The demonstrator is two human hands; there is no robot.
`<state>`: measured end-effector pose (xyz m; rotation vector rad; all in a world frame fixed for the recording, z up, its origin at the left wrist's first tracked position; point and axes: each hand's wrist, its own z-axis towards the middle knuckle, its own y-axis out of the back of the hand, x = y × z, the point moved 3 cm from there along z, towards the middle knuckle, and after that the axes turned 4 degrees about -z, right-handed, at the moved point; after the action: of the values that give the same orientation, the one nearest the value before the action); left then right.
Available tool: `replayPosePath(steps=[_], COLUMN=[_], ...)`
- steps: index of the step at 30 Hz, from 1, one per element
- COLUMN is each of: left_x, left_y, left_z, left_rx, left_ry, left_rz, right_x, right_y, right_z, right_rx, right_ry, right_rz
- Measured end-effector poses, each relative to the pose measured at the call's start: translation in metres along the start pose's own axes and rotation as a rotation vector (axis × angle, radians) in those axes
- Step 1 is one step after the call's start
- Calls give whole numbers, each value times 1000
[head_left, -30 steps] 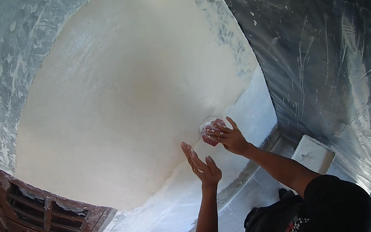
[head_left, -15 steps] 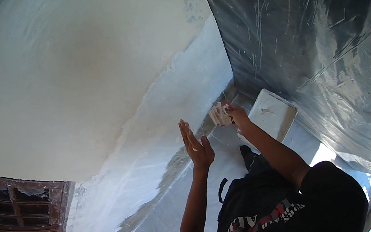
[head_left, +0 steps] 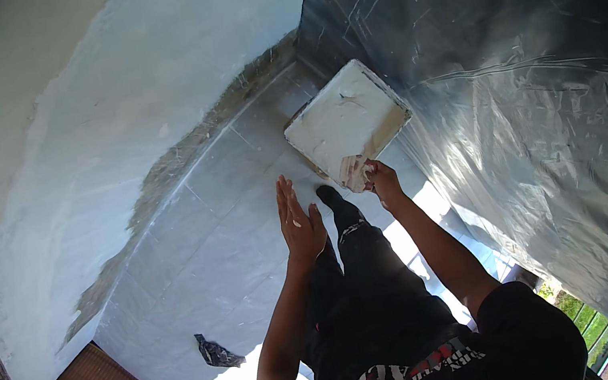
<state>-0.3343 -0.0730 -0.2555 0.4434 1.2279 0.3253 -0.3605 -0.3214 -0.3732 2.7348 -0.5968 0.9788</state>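
Two bare hands out front. Right hand (head_left: 383, 184): fingers (head_left: 375, 168) grasping a flat pad (head_left: 353, 173) at its right side; pad smeared whitish. Pad overlaps the near edge of the shallow tray (head_left: 389, 128) in view, can't tell if they touch. Tray carries white paste (head_left: 339, 114), sits on grey floor (head_left: 212, 178) beside the plastic sheeting (head_left: 543, 115). Left hand (head_left: 300, 229): released, fingers straight, thumb apart, white smear on it, left of the pad. Black crumpled scrap (head_left: 217, 352) on floor, lower left. Patchy wall (head_left: 107, 135) upper left.
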Motion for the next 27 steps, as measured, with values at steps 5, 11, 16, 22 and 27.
replayPosePath(steps=[5, 11, 16, 22, 27], left_x=[27, 54, 62, 45, 45], left_y=[-53, -126, -165, -202, -208], left_z=[-44, -61, -82, -87, -85], left_rx=[92, 60, -65, -92, -111], left_ry=[94, 290, 334, 329, 311], left_rz=[57, 26, 23, -29, 4], right_x=[-3, -13, -67, -25, -55], right_y=[54, 73, 99, 101, 125], right_z=[37, 64, 30, 50, 43], right_rx=[-81, 21, 127, -16, 162], right_ry=[564, 996, 1039, 1136, 1074], right_rz=[-693, -1483, -1602, -1507, -1596])
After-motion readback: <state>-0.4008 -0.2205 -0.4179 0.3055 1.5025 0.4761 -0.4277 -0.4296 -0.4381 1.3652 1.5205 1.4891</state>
